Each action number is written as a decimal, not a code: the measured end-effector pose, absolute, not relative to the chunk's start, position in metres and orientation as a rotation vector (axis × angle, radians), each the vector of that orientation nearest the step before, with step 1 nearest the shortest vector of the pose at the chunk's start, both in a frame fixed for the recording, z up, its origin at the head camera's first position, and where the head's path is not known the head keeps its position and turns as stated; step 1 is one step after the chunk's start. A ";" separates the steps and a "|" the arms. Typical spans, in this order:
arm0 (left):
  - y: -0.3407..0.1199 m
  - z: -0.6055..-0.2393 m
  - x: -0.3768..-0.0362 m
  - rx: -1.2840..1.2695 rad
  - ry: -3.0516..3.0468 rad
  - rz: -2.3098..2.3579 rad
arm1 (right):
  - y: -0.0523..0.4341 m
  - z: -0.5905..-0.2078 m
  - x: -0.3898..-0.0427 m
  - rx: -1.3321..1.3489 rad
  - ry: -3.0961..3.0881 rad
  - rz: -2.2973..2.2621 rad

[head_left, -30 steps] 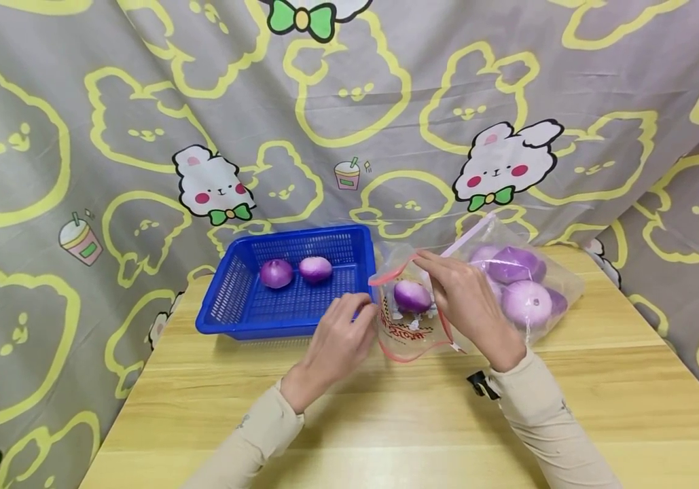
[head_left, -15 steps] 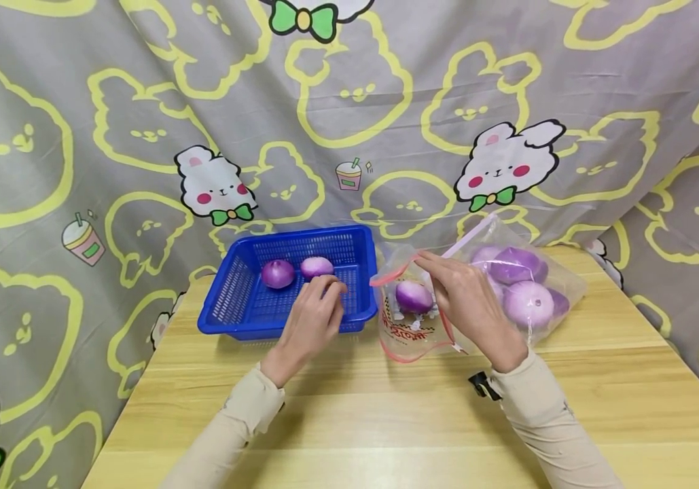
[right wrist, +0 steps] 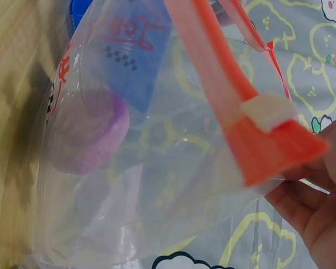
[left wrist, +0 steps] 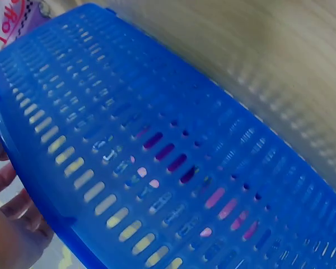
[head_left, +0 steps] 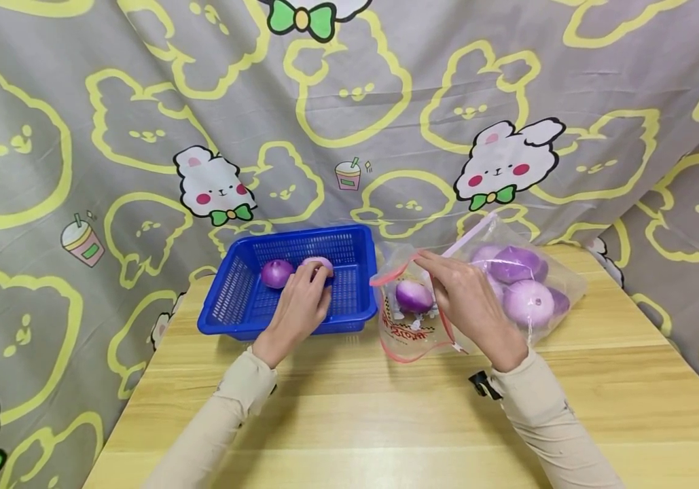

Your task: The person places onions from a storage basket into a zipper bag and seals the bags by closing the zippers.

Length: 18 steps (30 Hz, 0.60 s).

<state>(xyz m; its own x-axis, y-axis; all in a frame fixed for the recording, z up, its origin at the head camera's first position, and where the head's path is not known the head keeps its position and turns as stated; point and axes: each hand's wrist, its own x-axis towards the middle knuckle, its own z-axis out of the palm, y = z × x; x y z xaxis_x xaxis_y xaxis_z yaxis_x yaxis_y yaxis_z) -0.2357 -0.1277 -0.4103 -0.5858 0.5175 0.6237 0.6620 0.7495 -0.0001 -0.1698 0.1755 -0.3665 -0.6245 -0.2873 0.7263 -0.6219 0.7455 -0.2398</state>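
Inside the blue basket (head_left: 349,299) lie two purple onions. My left hand (head_left: 297,302) reaches over its near rim, bent fingers right over the paler onion (head_left: 318,261) and overlapping it in the head view. The darker onion (head_left: 276,274) lies just left of that hand. In the left wrist view, the left fingers (left wrist: 22,207) show beyond the rim, and the onions show only through slots. My right hand (head_left: 471,305) pinches the edge of a clear zip bag (right wrist: 173,218) with a red-orange closure, its mouth held wide. One onion (head_left: 414,297) lies in this bag.
Behind the right hand stands another clear bag (head_left: 569,275) with several onions in it. Everything rests on a wooden table (head_left: 373,421). A patterned grey curtain (head_left: 386,88) hangs right behind the table.
My left hand has moved left, from beside the zip bag's mouth to over the paler onion in the basket. The right hand has stayed on the bag's edge.
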 end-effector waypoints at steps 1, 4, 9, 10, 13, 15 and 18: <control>-0.128 -0.410 -0.238 -0.878 -2.342 -0.307 | 0.176 -0.366 -0.170 0.681 -2.255 0.630; -0.129 -0.410 -0.244 -0.874 -2.378 -0.294 | 0.176 -0.366 -0.170 0.683 -2.262 0.632; -0.131 -0.410 -0.258 -0.853 -2.476 -0.270 | 0.177 -0.366 -0.170 0.678 -2.268 0.630; -0.131 -0.410 -0.260 -0.846 -2.504 -0.270 | 0.177 -0.366 -0.170 0.678 -2.267 0.634; -0.134 -0.411 -0.266 -0.830 -2.577 -0.269 | 0.177 -0.366 -0.170 0.682 -2.260 0.642; -0.135 -0.411 -0.269 -0.829 -2.619 -0.272 | 0.177 -0.366 -0.170 0.684 -2.257 0.645; -0.136 -0.411 -0.274 -0.835 -2.673 -0.268 | 0.177 -0.366 -0.171 0.682 -2.255 0.639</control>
<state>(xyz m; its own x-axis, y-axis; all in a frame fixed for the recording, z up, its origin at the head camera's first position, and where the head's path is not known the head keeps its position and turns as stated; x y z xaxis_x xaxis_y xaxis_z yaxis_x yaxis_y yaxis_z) -0.2740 -0.1364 -0.4109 -0.7749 0.5184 0.3616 0.5798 0.8108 0.0802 -0.1707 0.1775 -0.3661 -0.6265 -0.2864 0.7248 -0.6240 0.7415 -0.2464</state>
